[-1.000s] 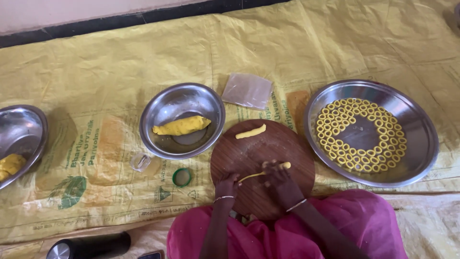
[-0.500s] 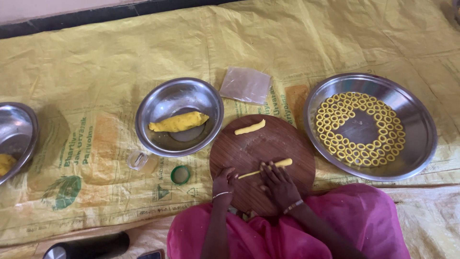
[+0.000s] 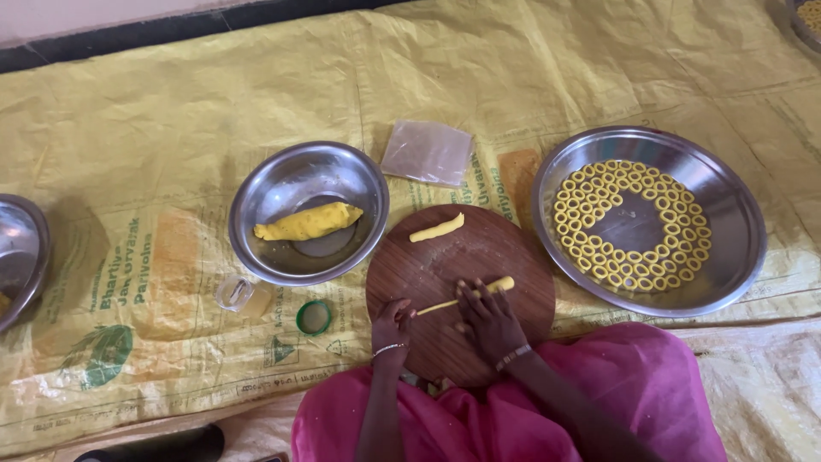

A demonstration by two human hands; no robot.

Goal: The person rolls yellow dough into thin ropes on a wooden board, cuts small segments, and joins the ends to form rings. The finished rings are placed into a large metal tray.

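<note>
A round wooden board (image 3: pixel 505 257) lies in front of me on a yellow sheet. My right hand (image 3: pixel 487 318) presses flat on a thin rope of yellow dough (image 3: pixel 500 285) on the board, fingers spread over it. My left hand (image 3: pixel 393 321) rests at the rope's thin left end, fingers curled on it. A second short dough piece (image 3: pixel 437 228) lies at the board's far edge. To the right, a steel plate (image 3: pixel 727 257) holds several small yellow dough rings (image 3: pixel 590 248) laid in a circle.
A steel bowl (image 3: pixel 282 184) left of the board holds a lump of yellow dough (image 3: pixel 310 222). Beside it lie a small clear cup (image 3: pixel 233 293) and a green ring (image 3: pixel 313 316). A folded plastic sheet (image 3: pixel 426 152) lies behind the board. Another steel bowl (image 3: pixel 21 252) is at far left.
My right hand has slid along the dough rope, rolling it on the board. The left hand stays at its thin end. The view has shifted slightly.
</note>
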